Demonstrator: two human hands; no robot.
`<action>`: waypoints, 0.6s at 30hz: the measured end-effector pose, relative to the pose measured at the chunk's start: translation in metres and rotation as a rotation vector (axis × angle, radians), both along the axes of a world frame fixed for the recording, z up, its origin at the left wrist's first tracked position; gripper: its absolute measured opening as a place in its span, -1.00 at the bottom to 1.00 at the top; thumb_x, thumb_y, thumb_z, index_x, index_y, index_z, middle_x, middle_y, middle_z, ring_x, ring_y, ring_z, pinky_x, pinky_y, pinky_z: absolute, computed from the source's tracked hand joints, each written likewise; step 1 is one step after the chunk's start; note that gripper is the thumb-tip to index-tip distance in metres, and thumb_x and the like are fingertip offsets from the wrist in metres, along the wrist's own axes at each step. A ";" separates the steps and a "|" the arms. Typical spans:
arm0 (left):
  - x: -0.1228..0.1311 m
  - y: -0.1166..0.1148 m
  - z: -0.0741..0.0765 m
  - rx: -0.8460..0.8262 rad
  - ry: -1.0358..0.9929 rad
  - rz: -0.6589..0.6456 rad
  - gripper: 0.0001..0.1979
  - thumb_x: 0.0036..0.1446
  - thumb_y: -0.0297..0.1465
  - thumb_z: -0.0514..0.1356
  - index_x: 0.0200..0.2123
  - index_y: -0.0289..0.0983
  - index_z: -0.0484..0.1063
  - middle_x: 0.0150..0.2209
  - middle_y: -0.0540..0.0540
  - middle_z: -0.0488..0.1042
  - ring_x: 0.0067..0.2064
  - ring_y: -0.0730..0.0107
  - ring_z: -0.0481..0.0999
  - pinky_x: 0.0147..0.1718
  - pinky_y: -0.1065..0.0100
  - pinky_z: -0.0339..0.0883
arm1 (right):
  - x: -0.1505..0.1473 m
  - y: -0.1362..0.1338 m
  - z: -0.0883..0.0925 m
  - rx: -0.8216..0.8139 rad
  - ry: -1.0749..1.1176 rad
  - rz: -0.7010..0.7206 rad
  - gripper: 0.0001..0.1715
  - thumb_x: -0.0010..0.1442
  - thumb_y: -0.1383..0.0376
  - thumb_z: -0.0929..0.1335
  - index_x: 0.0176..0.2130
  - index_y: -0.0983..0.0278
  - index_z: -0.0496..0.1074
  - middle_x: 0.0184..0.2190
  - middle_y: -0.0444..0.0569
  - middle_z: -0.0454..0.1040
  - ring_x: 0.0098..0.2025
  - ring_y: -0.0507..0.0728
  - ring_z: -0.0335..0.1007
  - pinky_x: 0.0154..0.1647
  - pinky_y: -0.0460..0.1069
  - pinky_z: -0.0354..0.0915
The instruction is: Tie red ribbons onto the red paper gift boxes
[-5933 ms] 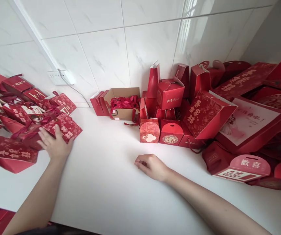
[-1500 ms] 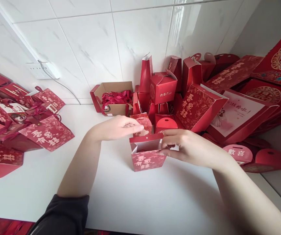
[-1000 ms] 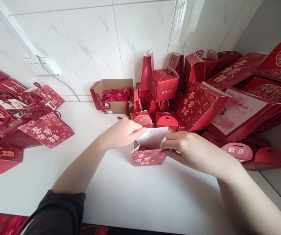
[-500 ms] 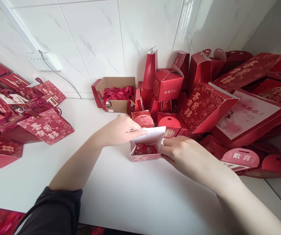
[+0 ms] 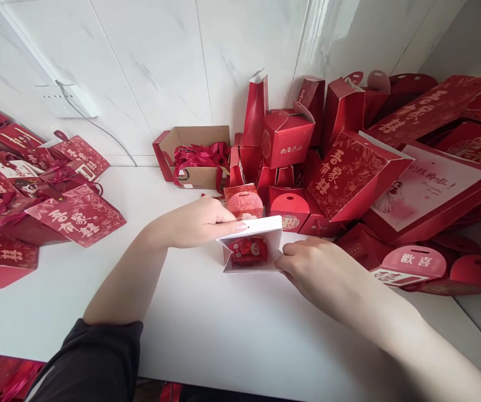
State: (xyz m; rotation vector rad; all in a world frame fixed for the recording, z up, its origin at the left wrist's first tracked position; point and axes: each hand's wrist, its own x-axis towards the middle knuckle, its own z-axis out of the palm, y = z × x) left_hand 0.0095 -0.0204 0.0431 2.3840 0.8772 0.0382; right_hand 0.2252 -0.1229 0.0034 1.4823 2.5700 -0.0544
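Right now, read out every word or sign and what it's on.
"吾家有囍": tilted red floral cardboard box right of centre, and similar boxes at both sides.
"歡喜": pink rounded cardboard flap.
"囍": white paper label below it.
"…结婚啦!": pink-and-white printed panel.
Too small or blurred, among others: gold print on the red cube-shaped cardboard box; lettering on red packets inside the white-lined paper box.

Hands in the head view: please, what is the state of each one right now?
Left hand: closed, holding the far side of the open box.
Right hand: curled at the same box's right side; whether it grips cannot be told.
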 end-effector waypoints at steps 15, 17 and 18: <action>0.000 -0.004 0.001 -0.020 0.030 -0.078 -0.52 0.29 -0.13 0.01 -0.61 -0.28 0.10 -0.60 0.02 0.03 -0.56 0.49 -0.02 -0.55 0.32 -0.08 | -0.011 -0.010 0.009 -0.099 -0.090 0.034 -0.61 0.03 0.66 0.27 -0.42 0.25 0.54 -0.43 0.00 0.57 -0.39 0.25 0.52 -0.43 0.06 0.14; -0.002 -0.005 0.003 -0.002 0.025 -0.084 -0.52 0.27 -0.14 0.02 -0.62 -0.28 0.10 -0.61 0.02 0.05 -0.55 0.48 0.00 -0.54 0.32 -0.06 | -0.012 -0.012 0.011 -0.119 -0.104 0.039 -0.61 0.01 0.67 0.28 -0.43 0.25 0.54 -0.45 0.00 0.58 -0.40 0.24 0.53 -0.45 0.05 0.13; -0.002 -0.005 0.004 0.011 0.022 -0.084 -0.52 0.27 -0.14 0.02 -0.62 -0.28 0.09 -0.61 0.01 0.06 -0.55 0.48 0.01 -0.53 0.32 -0.06 | -0.013 -0.012 0.012 -0.123 -0.107 0.038 -0.61 0.00 0.67 0.29 -0.44 0.25 0.54 -0.45 0.00 0.58 -0.40 0.24 0.53 -0.45 0.04 0.12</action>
